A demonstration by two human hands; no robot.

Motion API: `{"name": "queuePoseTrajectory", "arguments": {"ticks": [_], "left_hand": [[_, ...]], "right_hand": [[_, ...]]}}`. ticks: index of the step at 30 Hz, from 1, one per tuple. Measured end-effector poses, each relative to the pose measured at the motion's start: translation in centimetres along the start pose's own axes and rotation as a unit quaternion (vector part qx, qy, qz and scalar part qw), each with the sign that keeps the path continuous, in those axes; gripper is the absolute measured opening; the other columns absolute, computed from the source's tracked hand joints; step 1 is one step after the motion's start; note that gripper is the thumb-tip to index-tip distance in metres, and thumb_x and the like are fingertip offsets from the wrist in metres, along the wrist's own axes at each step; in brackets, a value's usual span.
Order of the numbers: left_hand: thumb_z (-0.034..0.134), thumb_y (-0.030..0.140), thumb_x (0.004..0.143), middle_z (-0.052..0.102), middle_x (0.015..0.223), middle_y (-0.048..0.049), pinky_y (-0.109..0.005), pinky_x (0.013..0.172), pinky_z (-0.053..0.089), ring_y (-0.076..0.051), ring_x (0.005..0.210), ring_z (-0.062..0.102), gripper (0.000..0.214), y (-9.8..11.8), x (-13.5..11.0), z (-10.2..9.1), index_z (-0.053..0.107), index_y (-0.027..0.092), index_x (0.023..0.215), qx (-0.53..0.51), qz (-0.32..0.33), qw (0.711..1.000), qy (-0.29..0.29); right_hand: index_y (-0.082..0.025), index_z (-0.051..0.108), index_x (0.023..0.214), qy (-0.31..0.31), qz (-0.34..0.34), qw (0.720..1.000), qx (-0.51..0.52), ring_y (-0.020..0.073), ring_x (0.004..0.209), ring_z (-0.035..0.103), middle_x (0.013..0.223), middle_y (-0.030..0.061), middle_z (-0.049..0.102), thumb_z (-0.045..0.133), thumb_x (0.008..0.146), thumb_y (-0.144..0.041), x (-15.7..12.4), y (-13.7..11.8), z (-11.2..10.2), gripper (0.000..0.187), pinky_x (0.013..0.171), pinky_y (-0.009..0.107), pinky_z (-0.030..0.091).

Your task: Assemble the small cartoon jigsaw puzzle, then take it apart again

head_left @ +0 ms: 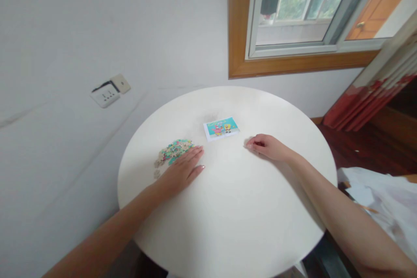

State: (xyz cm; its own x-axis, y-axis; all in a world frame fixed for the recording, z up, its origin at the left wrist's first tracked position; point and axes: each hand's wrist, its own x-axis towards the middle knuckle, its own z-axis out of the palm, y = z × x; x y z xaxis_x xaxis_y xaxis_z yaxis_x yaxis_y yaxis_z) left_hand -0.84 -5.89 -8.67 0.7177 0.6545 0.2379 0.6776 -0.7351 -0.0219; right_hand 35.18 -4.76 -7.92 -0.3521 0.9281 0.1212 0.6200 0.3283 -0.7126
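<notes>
A round white table (234, 208) stands against a white wall. My left hand (182, 169) lies flat on it with fingers stretched out, touching the near edge of a pile of small teal jigsaw pieces (174, 150). A small colourful cartoon picture card (221, 128) lies near the table's middle. My right hand (267, 145) rests on the table just right of the card, fingers curled loosely together; I cannot make out anything in them.
A wall socket and switch (109, 91) sit on the wall to the left. A wood-framed window (309, 17) is behind the table. Red-patterned curtain (374, 95) hangs at the right, and white cloth (381, 200) lies by the table's right edge.
</notes>
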Motion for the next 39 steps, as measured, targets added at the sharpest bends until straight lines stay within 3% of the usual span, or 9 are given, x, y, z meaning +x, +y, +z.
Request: {"name": "queuePoseTrajectory", "arguments": {"ticks": [6, 16, 19, 22, 27, 29, 32, 36, 39], "left_hand": [[0.038, 0.029, 0.096, 0.066, 0.124, -0.0105, -0.048, 0.109, 0.04, -0.026, 0.121, 0.056, 0.036, -1.7, -0.7, -0.6, 0.065, 0.016, 0.116, 0.025, -0.018, 0.999, 0.037], [0.04, 0.034, 0.096, 0.06, 0.128, -0.0126, -0.04, 0.106, 0.042, -0.023, 0.121, 0.053, 0.036, -4.3, 0.7, -0.2, 0.068, 0.016, 0.11, 0.024, -0.091, 0.991, 0.095], [0.044, 0.041, 0.094, 0.05, 0.141, -0.015, -0.054, 0.107, 0.037, -0.032, 0.13, 0.045, 0.044, -4.5, 1.7, 0.5, 0.058, 0.018, 0.129, 0.04, -0.126, 0.987, 0.091], [0.044, 0.045, 0.093, 0.047, 0.144, -0.0166, -0.066, 0.1, 0.035, -0.041, 0.13, 0.044, 0.046, -4.2, 2.3, 1.5, 0.057, 0.023, 0.132, 0.058, -0.162, 0.982, 0.08], [0.041, 0.041, 0.094, 0.053, 0.136, -0.0195, -0.05, 0.102, 0.042, -0.032, 0.121, 0.053, 0.044, -4.2, 2.4, 2.0, 0.065, 0.015, 0.121, 0.067, -0.179, 0.979, 0.077], [0.039, 0.039, 0.095, 0.055, 0.134, -0.0187, -0.051, 0.104, 0.04, -0.032, 0.122, 0.052, 0.043, -4.3, 2.5, 1.7, 0.067, 0.015, 0.117, 0.071, -0.178, 0.978, 0.08], [0.036, 0.038, 0.096, 0.053, 0.136, -0.0193, -0.056, 0.109, 0.033, -0.034, 0.13, 0.045, 0.044, -3.8, 2.8, 1.0, 0.065, 0.013, 0.119, 0.073, -0.163, 0.98, 0.087], [0.034, 0.037, 0.097, 0.043, 0.147, -0.0163, -0.05, 0.114, 0.03, -0.031, 0.14, 0.033, 0.046, -1.0, 3.1, -0.1, 0.055, 0.014, 0.132, 0.059, -0.117, 0.987, 0.09], [0.035, 0.037, 0.099, 0.037, 0.151, -0.0131, -0.051, 0.115, 0.029, -0.029, 0.143, 0.027, 0.046, 2.1, 3.0, -0.6, 0.046, 0.018, 0.139, 0.003, -0.064, 0.995, 0.082]], "right_hand": [[-0.014, 0.074, 0.095, 0.005, 0.002, 1.0, 0.002, 0.0161, 0.067, 0.054, 0.079, 0.0048, 0.066, 0.051, 0.083, -0.05, 0.0, 0.1, 0.0, 0.044, 0.063, 0.028, 0.042], [-0.013, 0.073, 0.096, 0.003, 0.008, 1.0, 0.001, 0.0155, 0.067, 0.053, 0.08, 0.005, 0.065, 0.051, 0.085, -0.042, 0.0, 0.4, 0.1, 0.038, 0.063, 0.027, 0.042], [-0.013, 0.072, 0.095, 0.001, 0.007, 1.0, 0.006, 0.0151, 0.067, 0.053, 0.079, 0.0047, 0.065, 0.05, 0.085, -0.042, 0.1, 0.5, 0.0, 0.038, 0.062, 0.027, 0.042], [-0.013, 0.072, 0.095, 0.002, 0.006, 1.0, 0.01, 0.0143, 0.065, 0.053, 0.076, 0.0038, 0.064, 0.05, 0.086, -0.042, 0.1, 0.4, 0.0, 0.038, 0.061, 0.026, 0.042], [-0.013, 0.072, 0.095, 0.007, 0.009, 1.0, 0.011, 0.0128, 0.059, 0.052, 0.069, 0.0016, 0.062, 0.048, 0.087, -0.042, 0.1, 0.4, 0.2, 0.038, 0.056, 0.024, 0.041], [-0.014, 0.072, 0.094, 0.013, 0.01, 1.0, 0.003, 0.0128, 0.058, 0.053, 0.066, 0.0008, 0.062, 0.048, 0.087, -0.042, 0.2, 0.5, 0.2, 0.038, 0.056, 0.024, 0.042], [-0.014, 0.073, 0.094, 0.043, 0.013, 0.999, -0.024, 0.0149, 0.065, 0.058, 0.075, 0.0035, 0.066, 0.047, 0.088, -0.041, 0.5, 0.3, 0.0, 0.038, 0.062, 0.026, 0.046], [-0.013, 0.073, 0.098, 0.082, 0.007, 0.993, -0.079, 0.022, 0.092, 0.063, 0.099, 0.0121, 0.07, 0.043, 0.09, -0.034, 0.5, -1.3, -0.3, 0.037, 0.084, 0.034, 0.048], [-0.018, 0.07, 0.112, 0.077, -0.014, 0.99, -0.119, 0.0278, 0.125, 0.051, 0.131, 0.0131, 0.061, 0.045, 0.091, -0.033, -0.8, -3.5, 0.7, 0.035, 0.107, 0.046, 0.035]]}}
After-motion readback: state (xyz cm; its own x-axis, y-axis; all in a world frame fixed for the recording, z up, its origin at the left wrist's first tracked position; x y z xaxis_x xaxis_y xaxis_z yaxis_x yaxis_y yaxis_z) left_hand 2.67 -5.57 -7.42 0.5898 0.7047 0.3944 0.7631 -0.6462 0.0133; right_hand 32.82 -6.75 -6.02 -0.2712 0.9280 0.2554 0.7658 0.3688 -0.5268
